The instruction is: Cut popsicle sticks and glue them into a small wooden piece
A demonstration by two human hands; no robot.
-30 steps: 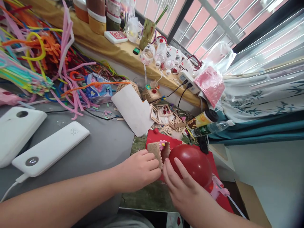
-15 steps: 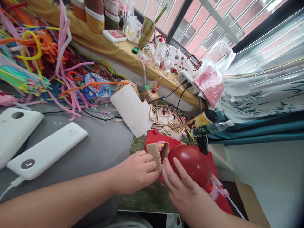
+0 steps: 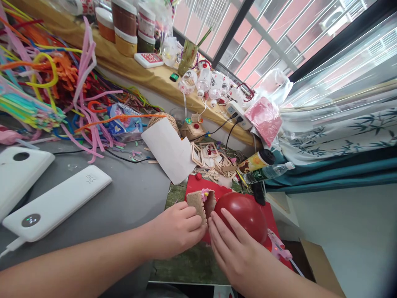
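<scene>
My left hand (image 3: 180, 229) is closed on the near side of a small tan box (image 3: 196, 203) with scalloped trim. A pink flower with a yellow centre (image 3: 205, 194) sits on the box's top edge. My right hand (image 3: 232, 244) lies with its fingers stretched out, fingertips at the right edge of the box. Just behind those fingers is a shiny dark red balloon (image 3: 245, 215), which they partly cover. Red paper (image 3: 217, 189) lies beneath the box and balloon. The right thumb is hidden.
White cut paper (image 3: 169, 151) and wooden craft sticks (image 3: 214, 159) lie behind the box. Two white power banks (image 3: 62, 203) are at the left, near piled pipe cleaners (image 3: 87, 70). A water bottle (image 3: 268, 172) and a patterned cup (image 3: 256, 161) stand tilted in view at the right.
The view has tilted up slightly, so the shelf and window sit lower and a little further left. Both hands keep nearly the same hold at the box and balloon.
</scene>
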